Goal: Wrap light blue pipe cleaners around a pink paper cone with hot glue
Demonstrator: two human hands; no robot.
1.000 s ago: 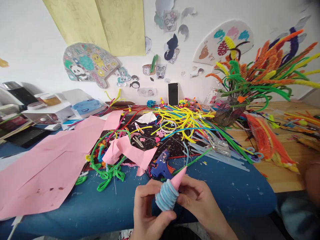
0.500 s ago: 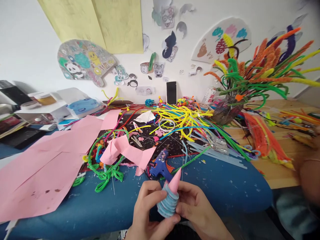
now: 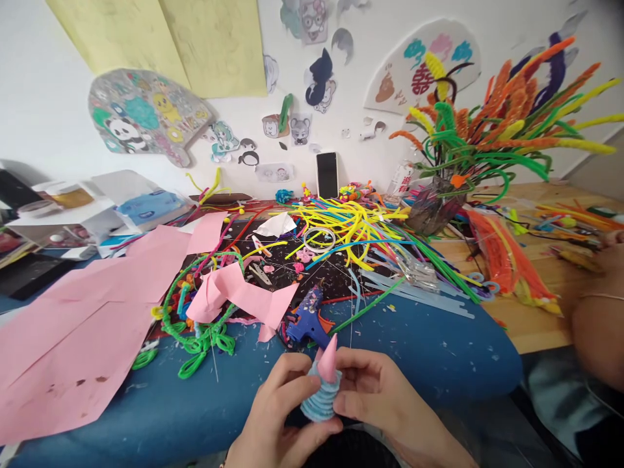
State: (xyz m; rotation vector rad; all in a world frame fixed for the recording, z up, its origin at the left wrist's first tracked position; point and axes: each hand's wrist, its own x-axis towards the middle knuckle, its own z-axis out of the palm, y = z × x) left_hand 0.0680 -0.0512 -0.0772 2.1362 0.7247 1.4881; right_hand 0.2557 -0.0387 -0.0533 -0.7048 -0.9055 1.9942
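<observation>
Both hands hold a pink paper cone (image 3: 328, 364) with fuzzy light-blue pipe cleaner (image 3: 319, 400) wound in rings around its wider part. My left hand (image 3: 285, 403) grips it from the left, fingers over the upper rings and thumb under the base. From the right, my right hand (image 3: 373, 396) closes on the cone, its thumb against the blue rings. The pink tip points up, and a second bit of pink shows just behind it. Right beyond my fingers lies a blue glue gun (image 3: 309, 318) on the table edge.
Large pink paper sheets (image 3: 88, 325) cover the left side. A pink paper offcut (image 3: 244, 292) rests on a green pipe-cleaner chain (image 3: 195, 341). Yellow pipe cleaners (image 3: 355, 227) pile up behind, near glue sticks (image 3: 419, 292) and a vase (image 3: 431, 211). Another person's arm (image 3: 599, 325) is at right.
The cone has turned to stand more upright, with its tip farther left. My hands still hold it, and the whole view has shifted slightly.
</observation>
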